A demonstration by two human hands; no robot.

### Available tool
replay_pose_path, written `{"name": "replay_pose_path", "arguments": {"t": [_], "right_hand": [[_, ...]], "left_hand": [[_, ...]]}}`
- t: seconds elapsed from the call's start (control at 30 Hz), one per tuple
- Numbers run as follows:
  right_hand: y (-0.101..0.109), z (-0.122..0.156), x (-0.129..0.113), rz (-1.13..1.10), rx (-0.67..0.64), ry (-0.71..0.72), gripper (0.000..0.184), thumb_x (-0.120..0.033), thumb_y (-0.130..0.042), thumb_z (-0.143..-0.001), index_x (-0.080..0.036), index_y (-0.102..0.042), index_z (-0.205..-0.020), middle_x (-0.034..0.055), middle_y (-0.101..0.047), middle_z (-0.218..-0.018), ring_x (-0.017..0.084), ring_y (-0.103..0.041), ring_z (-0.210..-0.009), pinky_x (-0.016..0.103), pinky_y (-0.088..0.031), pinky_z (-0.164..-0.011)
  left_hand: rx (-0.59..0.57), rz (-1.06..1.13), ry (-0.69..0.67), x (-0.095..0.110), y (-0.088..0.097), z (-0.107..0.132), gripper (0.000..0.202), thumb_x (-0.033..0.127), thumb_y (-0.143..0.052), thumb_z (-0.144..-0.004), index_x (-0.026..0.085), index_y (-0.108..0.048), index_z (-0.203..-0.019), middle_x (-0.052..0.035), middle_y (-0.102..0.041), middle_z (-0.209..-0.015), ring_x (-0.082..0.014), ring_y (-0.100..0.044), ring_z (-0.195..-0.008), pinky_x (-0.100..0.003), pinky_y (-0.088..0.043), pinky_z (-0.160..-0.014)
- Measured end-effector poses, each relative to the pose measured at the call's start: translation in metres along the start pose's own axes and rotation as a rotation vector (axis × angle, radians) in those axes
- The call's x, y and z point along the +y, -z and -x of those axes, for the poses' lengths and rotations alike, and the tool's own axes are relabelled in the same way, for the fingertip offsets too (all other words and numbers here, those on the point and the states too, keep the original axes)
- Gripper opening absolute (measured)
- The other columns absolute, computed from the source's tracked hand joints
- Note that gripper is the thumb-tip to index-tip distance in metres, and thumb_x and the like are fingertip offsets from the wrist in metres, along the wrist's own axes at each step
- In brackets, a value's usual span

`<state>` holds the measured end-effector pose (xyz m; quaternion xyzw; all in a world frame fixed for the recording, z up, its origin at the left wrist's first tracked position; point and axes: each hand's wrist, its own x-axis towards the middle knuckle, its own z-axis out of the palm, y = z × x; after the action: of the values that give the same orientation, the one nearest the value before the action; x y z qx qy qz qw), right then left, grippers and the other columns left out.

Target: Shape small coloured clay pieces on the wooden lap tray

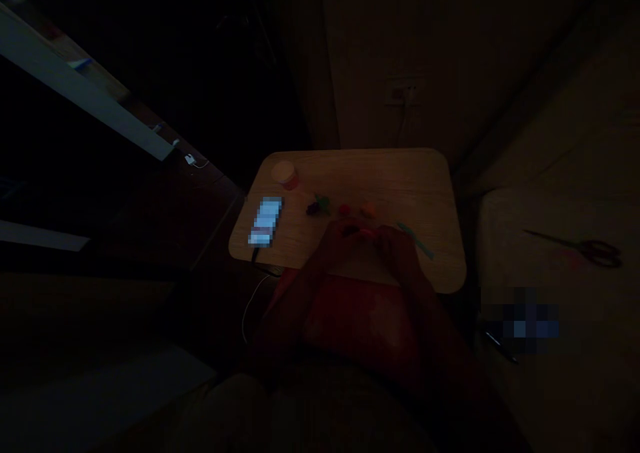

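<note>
Left hand (337,245), right hand (400,254): grip pressed together on reddish lump (365,233), over wood tabletop (400,186).

very dark overall; the hands (367,243) in shadow, the phone screen (265,221) glowing brightest.

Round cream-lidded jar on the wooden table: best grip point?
The cream lid, from above, fingers around its rim: the short round jar stands upright at the far-left corner of the light wooden table, with the lit phone close on its near side.
</note>
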<state>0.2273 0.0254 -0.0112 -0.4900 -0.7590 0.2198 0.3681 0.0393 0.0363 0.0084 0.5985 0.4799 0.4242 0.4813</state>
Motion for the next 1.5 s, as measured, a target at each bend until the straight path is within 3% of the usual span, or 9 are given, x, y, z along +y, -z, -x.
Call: {"name": "replay_pose_path", "arguments": {"t": [0.3, 0.43, 0.57, 0.67, 0.77, 0.93, 1.17, 1.37, 1.5], "right_hand": [[0.011, -0.003, 0.001, -0.22, -0.027, -0.135, 0.058, -0.053, -0.039, -0.108, -0.023, -0.059, -0.063, 0.0043, -0.063, -0.057, 0.017, -0.055, -0.056, 0.031, -0.039, -0.057], [0.02, -0.003, -0.006, -0.298, 0.018, -0.142, 0.047, -0.05, -0.047, -0.104, -0.023, -0.063, -0.068, 0.0029, -0.065, -0.063, 0.017, -0.059, -0.06, 0.03, -0.043, -0.061], [0.018, -0.001, -0.011, -0.37, 0.026, -0.129, 0.027, -0.047, -0.064, -0.096, -0.023, -0.074, -0.089, 0.0046, -0.077, -0.082, 0.019, -0.067, -0.072, 0.031, -0.05, -0.067], [0.016, 0.0, -0.01, -0.41, 0.064, -0.115, 0.021, -0.041, -0.071, -0.09, -0.024, -0.077, -0.1, 0.0069, -0.08, -0.098, 0.022, -0.072, -0.085, 0.033, -0.056, -0.073], [0.016, 0.001, -0.009, -0.425, 0.105, -0.114, 0.017, -0.036, -0.071, -0.089, -0.024, -0.077, -0.1, 0.0073, -0.08, -0.101, 0.023, -0.074, -0.09, 0.034, -0.058, -0.075], [0.015, 0.002, -0.008, -0.444, 0.125, -0.168, 0.019, -0.035, -0.073, -0.085, -0.024, -0.079, -0.101, 0.0062, -0.081, -0.098, 0.021, -0.075, -0.083, 0.033, -0.059, -0.073], [0.015, 0.001, -0.011, -0.304, 0.108, -0.216, 0.026, -0.042, -0.067, -0.091, -0.021, -0.081, -0.096, 0.0103, -0.082, -0.091, 0.023, -0.073, -0.078, 0.034, -0.057, -0.072], [0.019, -0.002, -0.014, -0.242, 0.034, -0.169, 0.032, -0.046, -0.061, -0.098, -0.021, -0.078, -0.087, 0.0069, -0.078, -0.078, 0.022, -0.068, -0.071, 0.033, -0.051, -0.07], [0.018, -0.002, -0.015, -0.232, -0.008, -0.138, 0.037, -0.047, -0.057, -0.101, -0.022, -0.08, -0.086, 0.009, -0.081, -0.087, 0.024, -0.071, -0.078, 0.034, -0.052, -0.075]], "left_hand": [[0.02, -0.007, -0.149, -0.003, 0.002, 0.001, 0.033, 0.048, -0.089, -0.083, 0.017, -0.082, -0.094, -0.0102, -0.083, -0.1, -0.023, -0.077, -0.096, -0.035, -0.06, -0.092], [0.045, 0.04, -0.126, -0.002, 0.001, 0.001, 0.047, 0.061, -0.08, -0.088, 0.018, -0.08, -0.107, -0.0095, -0.081, -0.102, -0.0227, -0.075, -0.095, -0.033, -0.059, -0.086], [0.018, -0.041, -0.11, -0.001, 0.0, 0.0, 0.053, 0.064, -0.059, -0.102, 0.017, -0.08, -0.093, -0.0074, -0.078, -0.088, -0.0211, -0.071, -0.082, -0.032, -0.057, -0.08], [0.033, -0.122, -0.099, 0.0, 0.0, 0.0, 0.05, 0.058, -0.058, -0.103, 0.016, -0.076, -0.082, -0.0044, -0.073, -0.078, -0.0192, -0.067, -0.076, -0.031, -0.054, -0.076], [0.006, -0.148, -0.083, 0.002, 0.0, 0.0, 0.041, 0.05, -0.064, -0.1, 0.016, -0.076, -0.08, -0.0023, -0.071, -0.074, -0.0176, -0.066, -0.073, -0.029, -0.051, -0.073], [0.014, -0.055, -0.105, 0.0, -0.001, 0.0, 0.025, 0.043, -0.077, -0.092, 0.018, -0.081, -0.092, -0.0052, -0.081, -0.093, -0.0199, -0.073, -0.089, -0.03, -0.055, -0.085], [0.033, -0.002, -0.107, -0.007, 0.0, -0.002, 0.036, 0.051, -0.087, -0.083, 0.017, -0.076, -0.086, -0.006, -0.078, -0.088, -0.0196, -0.072, -0.083, -0.031, -0.056, -0.081], [0.012, -0.068, -0.155, -0.005, 0.0, 0.001, 0.036, 0.051, -0.084, -0.086, 0.017, -0.074, -0.089, -0.0068, -0.078, -0.091, -0.0197, -0.071, -0.086, -0.031, -0.057, -0.083], [-0.018, -0.107, -0.185, -0.003, -0.002, 0.002, 0.031, 0.045, -0.077, -0.093, 0.017, -0.078, -0.106, -0.0088, -0.08, -0.102, -0.0208, -0.073, -0.094, -0.032, -0.058, -0.089]]}}
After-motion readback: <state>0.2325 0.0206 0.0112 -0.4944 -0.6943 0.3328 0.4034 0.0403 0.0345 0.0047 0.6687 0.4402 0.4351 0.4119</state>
